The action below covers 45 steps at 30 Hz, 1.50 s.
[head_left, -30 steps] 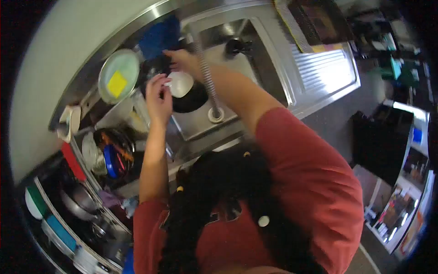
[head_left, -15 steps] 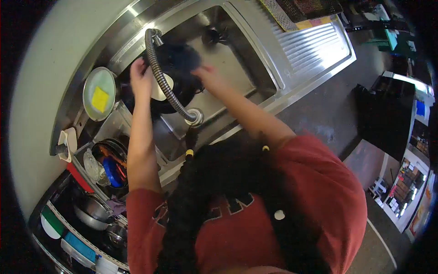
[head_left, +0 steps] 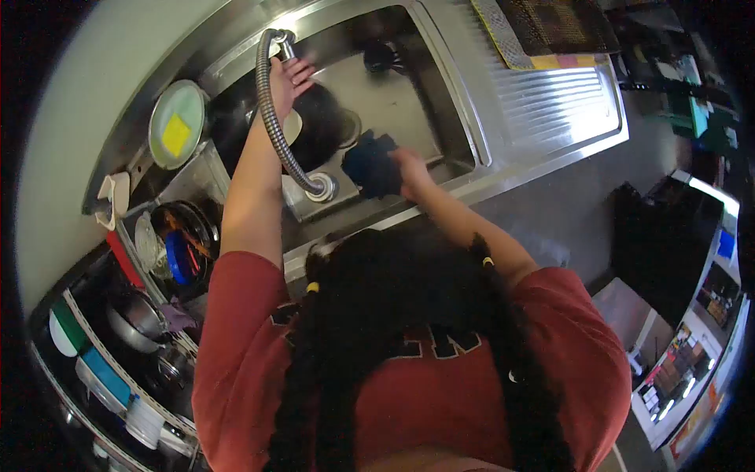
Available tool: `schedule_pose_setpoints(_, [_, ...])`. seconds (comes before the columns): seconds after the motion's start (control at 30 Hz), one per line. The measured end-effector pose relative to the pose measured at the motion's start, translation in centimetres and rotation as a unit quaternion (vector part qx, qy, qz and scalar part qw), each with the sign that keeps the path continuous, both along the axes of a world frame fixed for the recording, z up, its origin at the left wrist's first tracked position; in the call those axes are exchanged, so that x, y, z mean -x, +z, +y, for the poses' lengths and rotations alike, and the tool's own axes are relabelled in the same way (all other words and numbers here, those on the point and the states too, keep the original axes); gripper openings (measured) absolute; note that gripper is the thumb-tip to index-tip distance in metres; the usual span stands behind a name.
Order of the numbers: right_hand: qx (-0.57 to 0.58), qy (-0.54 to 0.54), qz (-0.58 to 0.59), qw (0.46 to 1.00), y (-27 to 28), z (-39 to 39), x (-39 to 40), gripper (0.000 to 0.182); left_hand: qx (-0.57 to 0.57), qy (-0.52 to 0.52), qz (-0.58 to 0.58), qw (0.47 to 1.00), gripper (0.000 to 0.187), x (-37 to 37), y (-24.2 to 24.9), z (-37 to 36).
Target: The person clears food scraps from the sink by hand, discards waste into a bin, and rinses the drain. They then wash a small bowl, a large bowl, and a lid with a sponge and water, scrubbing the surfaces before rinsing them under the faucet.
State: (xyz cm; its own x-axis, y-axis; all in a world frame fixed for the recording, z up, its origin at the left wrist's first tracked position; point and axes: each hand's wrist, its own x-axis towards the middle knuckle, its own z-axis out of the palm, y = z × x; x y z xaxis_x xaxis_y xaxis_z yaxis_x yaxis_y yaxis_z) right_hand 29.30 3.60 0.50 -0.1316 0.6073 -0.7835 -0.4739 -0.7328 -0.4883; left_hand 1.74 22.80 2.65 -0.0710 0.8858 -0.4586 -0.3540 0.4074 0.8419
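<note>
My right hand [head_left: 410,171] is closed on a dark blue cloth [head_left: 371,164], held at the near side of the steel sink [head_left: 436,86]. My left hand [head_left: 291,82] is open with its fingers stretched out, beside the tap base [head_left: 286,46] at the sink's back and partly behind the hose. A ribbed metal hose [head_left: 271,126] arches over the sink and ends in a round spray head [head_left: 321,187]. Below my left hand lies a large black pan [head_left: 321,130], partly hidden by my arm and the hose. Something pale [head_left: 292,126] shows in it.
A pale green bowl [head_left: 162,118] holding a yellow sponge [head_left: 177,137] sits left of the sink. Pans and utensils [head_left: 182,256] fill the left basin. A small black item [head_left: 379,58] lies in the sink's far corner. Mats [head_left: 543,35] cover part of the ribbed drainboard [head_left: 566,106].
My right hand has moved away from the pan toward the sink's near side with the cloth. My left hand has shifted from the pan's edge up to the tap base.
</note>
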Motion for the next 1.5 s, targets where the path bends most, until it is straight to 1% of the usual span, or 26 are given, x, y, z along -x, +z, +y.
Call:
schedule_pose_setpoints(0.03, [0.000,0.010,0.003,1.000,0.4,0.2,0.5,0.025,0.043,-0.029,-0.070,0.996,0.054,0.5,0.7,-0.8])
schedule_pose_setpoints(0.13, [0.038,0.011,0.069,0.997,0.3,0.6,2.2,0.029,0.043,-0.044,0.028,0.998,0.055,1.6,-0.2,-5.6])
schedule_pose_setpoints(0.2, [-0.048,0.163,-0.107,0.980,-3.2,0.6,3.3,0.033,0.031,-0.090,0.075,0.993,0.053,2.6,-1.5,-10.8])
schedule_pose_setpoints(0.3, [-0.073,0.300,-0.161,0.937,4.1,1.3,5.2,0.027,0.027,-0.093,0.172,0.980,0.055,0.2,-5.0,-19.5])
schedule_pose_setpoints(0.33, [-0.077,0.306,-0.158,0.936,4.2,1.2,5.8,0.027,0.087,-0.036,0.109,0.990,0.053,-1.0,-6.1,-22.2])
schedule_pose_setpoints(0.4, [-0.254,0.449,-0.234,0.824,3.7,1.0,7.2,0.036,0.141,0.032,0.042,0.989,0.050,-3.1,-4.5,-24.6])
schedule_pose_setpoints(0.47, [-0.338,0.420,-0.282,0.794,0.3,-0.3,8.6,0.039,0.239,0.042,-0.245,0.939,0.029,-4.7,0.7,-24.1])
schedule_pose_setpoints(0.53, [-0.418,0.387,-0.327,0.754,-1.0,-0.9,8.9,0.043,0.162,0.094,-0.280,0.942,0.028,-4.8,-2.8,-24.5])
schedule_pose_setpoints(0.63, [-0.313,0.296,-0.379,0.819,-1.5,-0.9,9.2,0.047,0.082,0.232,-0.207,0.947,0.025,-6.6,-5.9,-24.1])
schedule_pose_setpoints(0.7, [-0.191,0.228,-0.351,0.888,-3.6,-1.4,9.5,0.051,0.096,0.383,-0.120,0.911,0.022,-7.5,-6.2,-23.5])
schedule_pose_setpoints(0.77, [-0.152,0.211,-0.282,0.924,-4.1,-1.6,10.3,0.051,0.039,0.371,-0.140,0.917,0.029,-7.8,-4.3,-24.3])
schedule_pose_setpoints(0.8, [-0.027,0.193,-0.044,0.980,-2.5,-1.6,10.3,0.051,0.051,0.312,-0.021,0.949,0.031,-8.1,-3.9,-24.4])
schedule_pose_setpoints(0.83, [0.098,0.157,0.196,0.963,-2.1,-1.6,10.1,0.050,0.062,0.243,0.097,0.963,0.032,-8.6,-4.6,-24.4])
schedule_pose_setpoints(0.87, [0.048,0.130,0.161,0.977,-1.8,-1.5,10.7,0.046,0.036,0.230,0.130,0.964,0.033,-8.4,-5.3,-24.8])
schedule_pose_setpoints(0.9, [0.047,0.120,0.156,0.979,-2.5,-1.4,11.1,0.046,0.051,0.267,-0.022,0.962,0.033,-8.9,-2.5,-24.8])
schedule_pose_setpoints(0.97, [-0.116,0.175,-0.085,0.974,-5.5,-1.7,12.4,0.025,-0.039,0.260,0.218,0.940,0.030,-8.7,-6.0,-24.9])
schedule_pose_setpoints(1.0, [-0.133,0.120,-0.107,0.978,-10.2,-1.7,13.6,0.025,-0.041,0.253,0.215,0.942,0.030,-9.0,-5.9,-24.7])
schedule_pose_setpoints(1.03, [-0.133,0.114,-0.110,0.978,-9.0,-1.8,13.4,0.025,-0.064,0.292,0.217,0.929,0.033,-9.0,-5.8,-24.6])
schedule_pose_setpoints(1.1, [-0.332,0.196,-0.281,0.879,-8.0,-2.2,13.5,0.043,-0.088,0.328,0.218,0.915,0.037,-8.1,-5.7,-24.3])
schedule_pose_setpoints(1.17, [-0.320,0.160,-0.300,0.884,-8.8,-3.3,14.7,0.044,0.177,0.268,0.009,0.947,0.052,-6.2,-5.7,-24.8])
schedule_pose_setpoints(1.2, [-0.354,0.156,-0.321,0.865,-6.1,-3.8,14.8,0.046,0.206,0.247,-0.031,0.946,0.061,-5.8,-6.6,-24.8])
schedule_pose_setpoints(1.27, [-0.385,0.153,-0.342,0.843,-1.7,-3.0,14.0,0.048,0.174,0.220,-0.071,0.957,0.059,-6.2,-6.2,-24.5])
schedule_pose_setpoints(1.33, [-0.433,0.255,-0.263,0.824,0.8,-2.3,12.4,0.047,0.188,0.174,-0.143,0.956,0.057,-6.6,-5.0,-24.4])
schedule_pose_setpoints(1.4, [-0.361,0.227,-0.328,0.843,-10.2,-1.3,12.5,0.043,0.145,0.166,-0.134,0.966,0.052,-7.2,-4.6,-24.4])
schedule_pose_setpoints(1.47, [-0.321,0.213,-0.353,0.853,-13.9,-0.7,12.2,0.041,0.103,0.154,-0.122,0.975,0.048,-7.4,-4.7,-24.8])
schedule_pose_setpoints(1.5, [-0.269,0.280,-0.409,0.826,-10.1,0.3,11.1,0.039,0.134,0.132,-0.093,0.978,0.043,-7.3,-4.7,-24.9])
